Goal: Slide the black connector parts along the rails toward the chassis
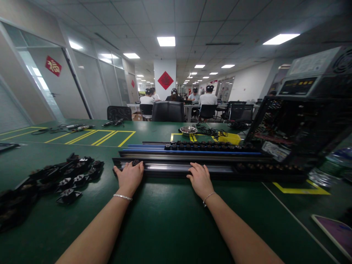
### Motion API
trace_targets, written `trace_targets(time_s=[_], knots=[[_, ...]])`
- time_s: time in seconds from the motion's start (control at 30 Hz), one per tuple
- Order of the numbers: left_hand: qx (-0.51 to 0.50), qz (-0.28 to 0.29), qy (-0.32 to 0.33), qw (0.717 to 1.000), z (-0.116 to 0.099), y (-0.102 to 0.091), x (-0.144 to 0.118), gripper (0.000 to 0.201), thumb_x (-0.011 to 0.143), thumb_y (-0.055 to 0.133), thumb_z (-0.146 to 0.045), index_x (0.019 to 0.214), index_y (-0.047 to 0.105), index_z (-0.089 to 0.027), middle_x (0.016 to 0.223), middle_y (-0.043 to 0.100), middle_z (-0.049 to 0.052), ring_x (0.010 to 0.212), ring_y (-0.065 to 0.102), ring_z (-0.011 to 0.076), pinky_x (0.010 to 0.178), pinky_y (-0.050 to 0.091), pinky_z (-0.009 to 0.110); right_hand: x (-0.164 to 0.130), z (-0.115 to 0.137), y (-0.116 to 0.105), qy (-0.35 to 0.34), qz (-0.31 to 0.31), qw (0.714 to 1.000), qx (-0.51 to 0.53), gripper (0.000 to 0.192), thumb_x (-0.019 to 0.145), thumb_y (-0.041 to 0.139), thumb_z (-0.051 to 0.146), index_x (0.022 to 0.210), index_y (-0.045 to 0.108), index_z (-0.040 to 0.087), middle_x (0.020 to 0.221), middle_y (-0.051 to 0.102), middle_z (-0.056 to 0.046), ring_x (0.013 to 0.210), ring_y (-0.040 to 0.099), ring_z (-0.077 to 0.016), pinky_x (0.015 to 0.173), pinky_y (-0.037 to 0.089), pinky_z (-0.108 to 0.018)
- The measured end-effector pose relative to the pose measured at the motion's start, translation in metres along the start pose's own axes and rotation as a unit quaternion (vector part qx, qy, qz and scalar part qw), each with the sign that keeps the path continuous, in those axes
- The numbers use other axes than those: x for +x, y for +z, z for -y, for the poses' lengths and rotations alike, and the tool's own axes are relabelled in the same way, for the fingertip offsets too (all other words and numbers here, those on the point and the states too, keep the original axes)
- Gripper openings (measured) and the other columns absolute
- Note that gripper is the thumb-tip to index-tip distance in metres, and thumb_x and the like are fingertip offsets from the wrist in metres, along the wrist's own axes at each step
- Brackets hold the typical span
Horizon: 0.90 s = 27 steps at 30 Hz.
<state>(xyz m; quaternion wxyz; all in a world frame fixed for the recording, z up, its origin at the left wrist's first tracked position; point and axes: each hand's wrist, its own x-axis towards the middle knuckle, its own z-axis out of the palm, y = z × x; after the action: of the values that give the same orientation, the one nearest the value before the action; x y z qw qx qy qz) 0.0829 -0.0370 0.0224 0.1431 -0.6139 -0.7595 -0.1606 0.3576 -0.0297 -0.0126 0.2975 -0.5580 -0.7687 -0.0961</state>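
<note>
Green bench (pixel 170 220) in open office. Both hands flat, palms down on rail (pixel 176 167) mid-bench: left hand (pixel 129 176) covers black clip, right hand (pixel 200 179) grips nothing. Far rail (pixel 192 147) already filled; clip pile (pixel 68 176) at left edge remains.

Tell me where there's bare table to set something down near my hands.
Bare green table lies between your forearms, from the long metal rail back toward you. More lies beyond the pile of black parts, up to the yellow floor-tape lines. It is crowded left by that pile, right by the open computer case.
</note>
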Motion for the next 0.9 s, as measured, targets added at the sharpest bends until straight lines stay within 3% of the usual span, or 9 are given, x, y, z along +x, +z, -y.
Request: trace_targets(time_s=[0.43, 0.9], knots=[[-0.015, -0.004, -0.038, 0.999, 0.014, 0.007, 0.006, 0.042, 0.089, 0.028, -0.038, 0.11, 0.064, -0.031, 0.111, 0.062, 0.014, 0.112, 0.051, 0.0322, 0.092, 0.027, 0.066, 0.0, -0.001, 0.003, -0.007, -0.014, 1.0, -0.003, 0.016, 0.084, 0.046, 0.021, 0.088, 0.062, 0.021, 0.122, 0.057, -0.009, 0.116, 0.047, -0.0235, 0.103, 0.024, -0.05], [-0.01, -0.008, -0.055, 0.998, 0.023, 0.009, 0.01, 0.043, 0.089, 0.027, -0.038, 0.106, 0.066, -0.03, 0.111, 0.062, 0.014, 0.115, 0.049, 0.0308, 0.093, 0.028, 0.062, 0.0, -0.001, 0.004, -0.01, -0.011, 1.0, -0.013, 0.013, 0.083, 0.048, 0.021, 0.088, 0.061, 0.021, 0.123, 0.057, -0.008, 0.117, 0.047, -0.0232, 0.103, 0.024, -0.049]])
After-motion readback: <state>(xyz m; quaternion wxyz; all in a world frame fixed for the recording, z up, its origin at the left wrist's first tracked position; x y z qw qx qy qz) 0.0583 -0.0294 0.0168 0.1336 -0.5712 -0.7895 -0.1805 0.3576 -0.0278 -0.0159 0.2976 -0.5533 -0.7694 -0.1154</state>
